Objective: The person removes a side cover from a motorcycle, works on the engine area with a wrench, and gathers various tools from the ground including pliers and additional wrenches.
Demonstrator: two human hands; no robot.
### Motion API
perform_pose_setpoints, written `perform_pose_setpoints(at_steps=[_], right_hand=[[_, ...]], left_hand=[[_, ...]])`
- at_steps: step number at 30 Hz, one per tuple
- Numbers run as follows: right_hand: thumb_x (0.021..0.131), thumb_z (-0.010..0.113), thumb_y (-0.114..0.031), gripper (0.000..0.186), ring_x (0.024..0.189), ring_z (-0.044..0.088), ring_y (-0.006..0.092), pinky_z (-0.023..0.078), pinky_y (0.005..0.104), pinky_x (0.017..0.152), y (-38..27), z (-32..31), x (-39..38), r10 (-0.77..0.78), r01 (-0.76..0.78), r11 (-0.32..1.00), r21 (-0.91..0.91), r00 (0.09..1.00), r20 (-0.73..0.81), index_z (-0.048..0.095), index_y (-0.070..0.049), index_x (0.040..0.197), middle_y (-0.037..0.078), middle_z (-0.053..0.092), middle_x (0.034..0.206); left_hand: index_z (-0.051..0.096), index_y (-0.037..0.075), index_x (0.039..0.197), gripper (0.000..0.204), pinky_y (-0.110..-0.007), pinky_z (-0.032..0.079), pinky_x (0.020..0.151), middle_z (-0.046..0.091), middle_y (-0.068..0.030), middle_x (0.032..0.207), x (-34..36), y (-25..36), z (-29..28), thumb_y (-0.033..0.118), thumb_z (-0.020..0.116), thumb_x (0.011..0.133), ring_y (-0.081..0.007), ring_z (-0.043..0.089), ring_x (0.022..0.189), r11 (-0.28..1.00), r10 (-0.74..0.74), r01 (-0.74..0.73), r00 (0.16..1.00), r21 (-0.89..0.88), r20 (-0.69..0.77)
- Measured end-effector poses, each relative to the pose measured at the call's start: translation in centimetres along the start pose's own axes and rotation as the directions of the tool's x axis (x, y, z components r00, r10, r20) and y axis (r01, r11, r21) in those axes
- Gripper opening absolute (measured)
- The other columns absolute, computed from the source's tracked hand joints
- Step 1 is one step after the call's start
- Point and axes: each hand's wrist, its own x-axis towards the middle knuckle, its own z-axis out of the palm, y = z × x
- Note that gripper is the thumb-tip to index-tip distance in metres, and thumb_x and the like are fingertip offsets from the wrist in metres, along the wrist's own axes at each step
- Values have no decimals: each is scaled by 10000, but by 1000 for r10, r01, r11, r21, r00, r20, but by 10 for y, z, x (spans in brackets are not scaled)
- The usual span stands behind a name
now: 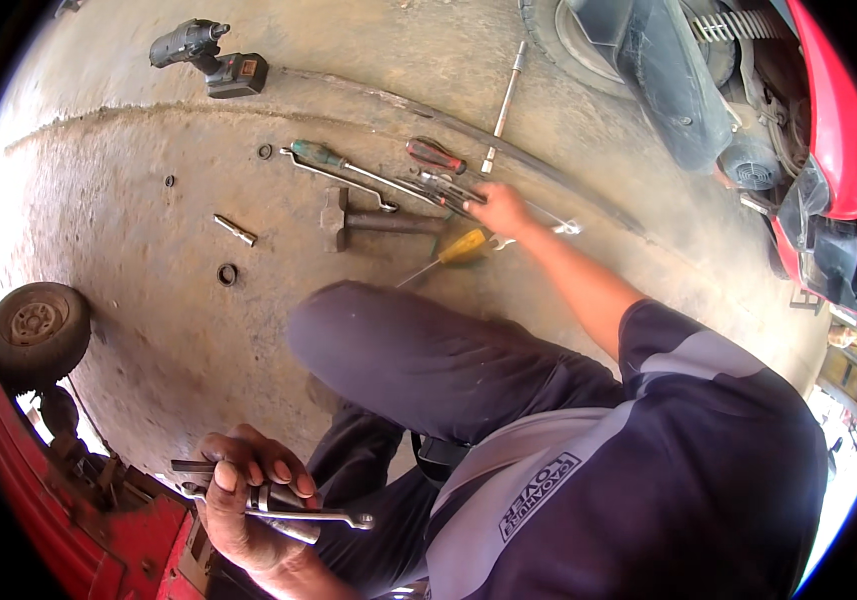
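Observation:
At the lower left, my left hand (259,500) is closed around several metal pieces. A ring spanner (334,516) sticks out of it beside a shiny cylindrical piece (294,527) and a dark flat end. My right hand (501,211) reaches into a group of tools on the floor, its fingers closed on the dark handles of what look like pliers (441,184). Around it lie a red-handled screwdriver (436,155), a green-handled screwdriver (319,153), an offset ring spanner (341,180), a hammer (339,220), a yellow-handled screwdriver (463,247) and an open-ended spanner (567,228).
A black cordless impact wrench (211,62) lies far left on the concrete, and a long metal bar (505,110) beyond the tools. Dark rings (228,274) and a short metal piece (236,230) are scattered left. A red vehicle (834,120) stands right; a red frame with a wheel (39,330) stands left.

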Motion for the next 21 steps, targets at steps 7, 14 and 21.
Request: perform_pose_setpoints(at_steps=[7,14,21], right_hand=[[893,643,-271,307,885,671,410,508,461,774,-14,-50,6,-195,242,936,254,961,-198,651,-26,1078,244,677,928],[831,630,-289,389,991,661,451,523,525,860,-17,-7,7,-44,39,998,-46,993,-109,595,-28,1118,263,694,987],[880,688,-446,458,874,686,432,536,538,761,-24,13,-10,-18,10,988,-157,999,-48,631,-97,1171,222,715,921]], left_hand=[[444,41,850,304,-330,582,421,519,-142,763,-4,2,-9,237,649,960,-265,624,562,999,11,-11,1000,-42,-6],[435,42,856,310,-329,573,423,516,-142,766,-3,3,-11,240,648,963,-259,614,553,1000,26,-26,1000,1,-9],[443,35,841,315,-329,564,417,513,-144,749,-5,2,-11,238,654,959,-260,611,541,1000,24,-24,999,6,-35]])
